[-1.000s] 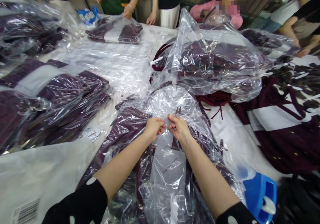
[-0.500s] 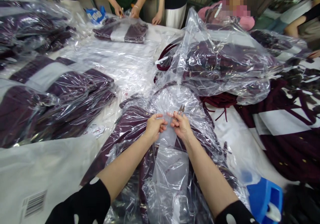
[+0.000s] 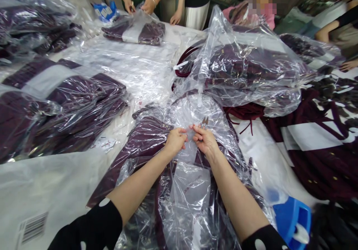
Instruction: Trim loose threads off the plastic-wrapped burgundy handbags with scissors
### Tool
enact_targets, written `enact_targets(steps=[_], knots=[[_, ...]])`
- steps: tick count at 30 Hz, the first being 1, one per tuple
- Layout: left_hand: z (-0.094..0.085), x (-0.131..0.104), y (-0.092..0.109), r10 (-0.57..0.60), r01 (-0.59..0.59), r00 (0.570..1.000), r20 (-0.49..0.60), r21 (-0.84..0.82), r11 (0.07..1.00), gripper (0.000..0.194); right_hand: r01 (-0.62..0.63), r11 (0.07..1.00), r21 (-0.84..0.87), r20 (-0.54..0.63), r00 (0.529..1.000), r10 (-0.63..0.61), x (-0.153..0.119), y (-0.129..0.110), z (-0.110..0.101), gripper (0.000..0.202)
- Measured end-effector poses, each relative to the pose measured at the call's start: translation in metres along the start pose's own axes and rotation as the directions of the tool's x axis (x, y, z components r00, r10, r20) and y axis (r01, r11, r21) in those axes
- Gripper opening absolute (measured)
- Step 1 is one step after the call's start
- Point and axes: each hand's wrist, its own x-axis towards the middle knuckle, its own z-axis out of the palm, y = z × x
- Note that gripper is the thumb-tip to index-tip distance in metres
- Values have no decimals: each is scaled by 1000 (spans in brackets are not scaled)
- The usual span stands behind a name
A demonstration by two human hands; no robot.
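Both hands are over a clear plastic bag [image 3: 190,183] with folded dark maroon garments [image 3: 145,136] inside. My left hand [image 3: 176,140] is closed in a pinch above the bag's middle; what its fingertips hold is too small to make out. Just right of it, my right hand [image 3: 205,138] has its thumb and forefinger pinched together. A small pair of thread snips [image 3: 205,122] is tucked in that hand, blades pointing up and away from me. The two sets of fingertips nearly meet.
Bagged garments lie at left [image 3: 72,97], and a bagged stack [image 3: 246,63] lies ahead right. Loose maroon garments [image 3: 321,160] are at right, near a blue plastic object [image 3: 293,220]. A white bag with a barcode [image 3: 56,190] lies front left. Across the table, a co-worker's hands [image 3: 140,7] handle another bag.
My hands have shifted slightly right in the picture, and the left fingers have drawn in closer together. The co-worker across the table has pulled up some plastic.
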Motion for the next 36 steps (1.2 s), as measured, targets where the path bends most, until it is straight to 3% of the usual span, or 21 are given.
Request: enact_targets(steps=[3, 5, 8, 11, 14, 18, 22, 24, 26, 31, 36], knots=[[0, 1, -1, 219, -220, 975, -33, -14, 975, 20, -47, 997, 56, 19, 999, 46, -2, -2, -2, 14], [-1, 1, 3, 281, -279, 960, 16, -62, 958, 23, -81, 992, 95, 31, 996, 78, -3, -4, -3, 11], [-2, 0, 12, 251, -238, 961, 114, -122, 964, 25, -80, 988, 134, 36, 996, 76, -6, -4, -1, 9], [-3, 3, 17, 291, -268, 948, 128, -168, 949, 27, -47, 990, 136, 65, 997, 38, -9, -3, 0, 8], [-5, 10, 18, 337, -335, 929, 151, -40, 941, 34, -3, 994, 106, 90, 996, -7, -12, -3, 0, 7], [-12, 14, 25, 278, -304, 943, 181, 135, 943, 57, 30, 997, 64, 113, 993, -37, -15, -3, -2, 5], [-13, 11, 34, 315, -336, 922, 227, 62, 940, 44, 74, 997, 33, 107, 991, -78, -16, -5, -3, 3], [-12, 12, 35, 255, -280, 915, 314, 37, 959, 36, 112, 993, 24, 92, 989, -114, -15, -6, -4, 7], [-11, 17, 35, 189, -254, 907, 376, 131, 958, 31, 149, 988, 40, 57, 987, -151, -15, -5, -5, 9], [-17, 33, 32, 237, -422, 891, 388, 510, 750, 15, 159, 977, 141, 2, 987, -161, -11, -2, -7, 12], [-25, 31, 43, 203, -457, 888, 412, 739, 495, 18, 106, 977, 183, -30, 994, -102, -8, -3, -5, 12]])
